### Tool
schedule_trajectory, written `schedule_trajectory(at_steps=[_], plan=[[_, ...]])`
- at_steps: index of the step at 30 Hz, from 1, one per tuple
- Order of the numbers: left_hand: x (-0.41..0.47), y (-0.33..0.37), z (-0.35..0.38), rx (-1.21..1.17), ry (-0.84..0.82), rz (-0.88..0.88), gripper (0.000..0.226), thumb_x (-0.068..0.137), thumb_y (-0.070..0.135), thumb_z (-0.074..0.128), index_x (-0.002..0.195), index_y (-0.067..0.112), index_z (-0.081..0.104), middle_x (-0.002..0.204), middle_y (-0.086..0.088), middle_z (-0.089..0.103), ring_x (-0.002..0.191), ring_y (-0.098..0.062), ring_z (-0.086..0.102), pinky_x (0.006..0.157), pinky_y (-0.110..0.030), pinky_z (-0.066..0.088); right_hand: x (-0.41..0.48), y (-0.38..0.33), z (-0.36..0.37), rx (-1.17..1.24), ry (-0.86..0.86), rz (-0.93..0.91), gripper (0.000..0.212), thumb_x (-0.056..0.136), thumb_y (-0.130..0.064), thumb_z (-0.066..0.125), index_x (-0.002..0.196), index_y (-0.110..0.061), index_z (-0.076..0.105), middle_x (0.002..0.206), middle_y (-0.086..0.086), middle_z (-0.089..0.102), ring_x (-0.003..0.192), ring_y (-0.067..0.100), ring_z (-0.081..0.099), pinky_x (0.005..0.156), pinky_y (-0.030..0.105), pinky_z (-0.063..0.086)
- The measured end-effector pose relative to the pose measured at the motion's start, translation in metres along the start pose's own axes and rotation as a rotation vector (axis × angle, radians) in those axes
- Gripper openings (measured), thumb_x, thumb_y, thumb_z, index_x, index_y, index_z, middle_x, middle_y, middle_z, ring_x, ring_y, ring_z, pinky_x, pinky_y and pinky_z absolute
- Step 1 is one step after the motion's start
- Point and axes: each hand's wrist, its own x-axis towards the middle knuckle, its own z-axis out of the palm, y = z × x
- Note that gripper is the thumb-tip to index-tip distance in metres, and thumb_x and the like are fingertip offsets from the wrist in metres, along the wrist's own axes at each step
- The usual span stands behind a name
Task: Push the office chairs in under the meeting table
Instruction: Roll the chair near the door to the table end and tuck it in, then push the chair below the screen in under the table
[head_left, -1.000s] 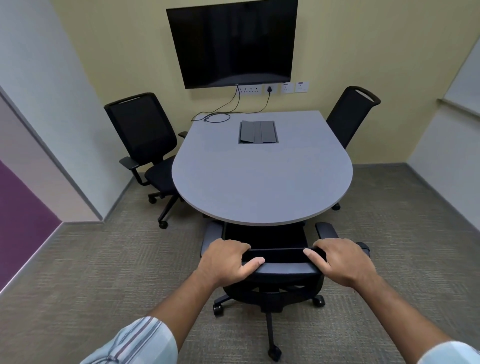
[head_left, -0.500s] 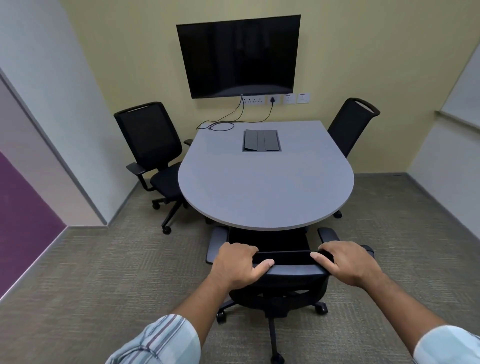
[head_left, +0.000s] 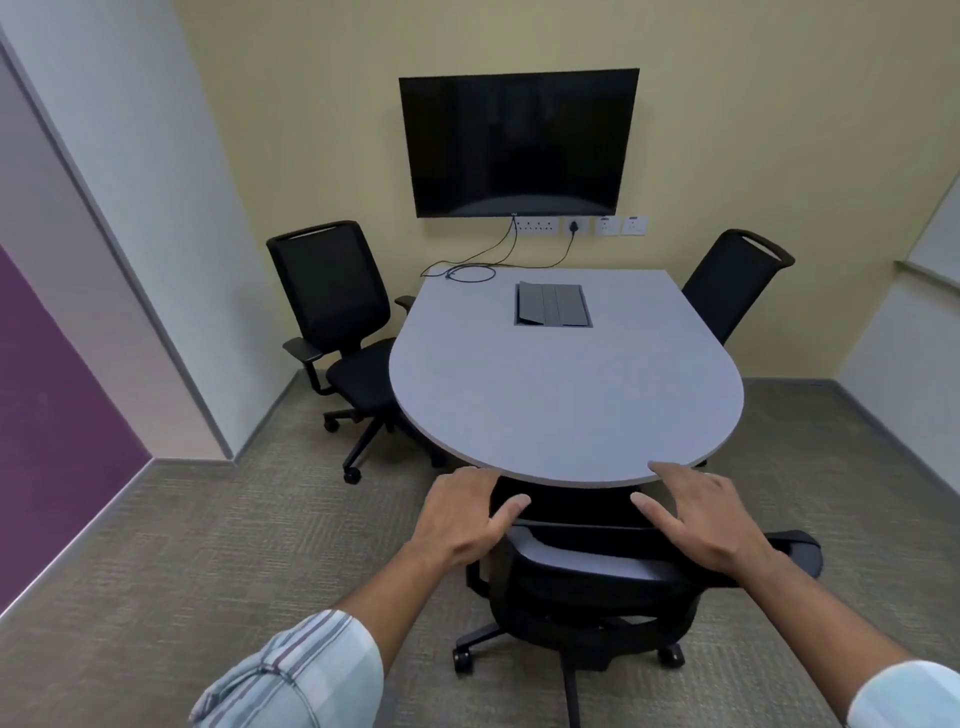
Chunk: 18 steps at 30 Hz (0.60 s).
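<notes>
The grey meeting table (head_left: 561, 410) fills the middle of the room. A black office chair (head_left: 597, 577) stands at its near rounded end, seat under the top, backrest close to the edge. My left hand (head_left: 467, 519) hovers at the backrest's left end with fingers apart. My right hand (head_left: 701, 525) lies flat over the backrest's right part, fingers spread, not gripping. A second black chair (head_left: 332, 312) stands at the table's left side, its seat mostly out from under the top. A third chair (head_left: 732, 280) shows only its backrest behind the table's far right edge.
A dark screen (head_left: 519, 140) hangs on the yellow far wall, with sockets and cables below it. A closed cable box (head_left: 553, 312) sits in the tabletop. A white wall corner (head_left: 228, 452) juts out on the left. Carpet lies open on both sides.
Both hands have let go of the near chair's backrest and opened their fingers. The chair sits closer to the table's edge. My view has risen and drawn back.
</notes>
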Motion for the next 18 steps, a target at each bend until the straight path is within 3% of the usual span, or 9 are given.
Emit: schedule_trajectory(at_steps=[5,9,18], plan=[[-0.012,-0.070,-0.030,-0.007,-0.027,-0.106,0.078,0.102,0.078,0.035,0.139,0.015,0.065,0.134,-0.006,0.072,0.127,-0.026,0.063,0.107,-0.045,0.047,0.042,-0.073,0.008,-0.005,-0.010,-0.015,0.093,0.098,-0.081,0.022,0.165,-0.017,0.033,0.169,0.005,0.043,0.154,0.025,0.041,0.127,0.052,0.028],[-0.022,-0.124,-0.057,0.039,-0.073,-0.179,0.085,0.105,0.075,0.036,0.157,0.010,0.050,0.157,-0.011,0.057,0.152,-0.028,0.045,0.127,-0.047,0.034,0.077,-0.140,0.022,-0.023,0.000,-0.026,0.092,0.100,-0.077,0.021,0.167,-0.015,0.027,0.173,0.007,0.036,0.157,0.025,0.036,0.127,0.051,0.028],[-0.044,-0.229,-0.110,0.085,-0.072,-0.290,0.087,0.107,0.073,0.034,0.166,0.008,0.037,0.175,-0.012,0.035,0.165,-0.028,0.020,0.135,-0.049,0.016,0.146,-0.281,0.065,-0.015,0.007,-0.144,0.084,0.103,-0.071,0.030,0.163,-0.012,0.033,0.170,0.010,0.040,0.152,0.032,0.043,0.121,0.053,0.036]])
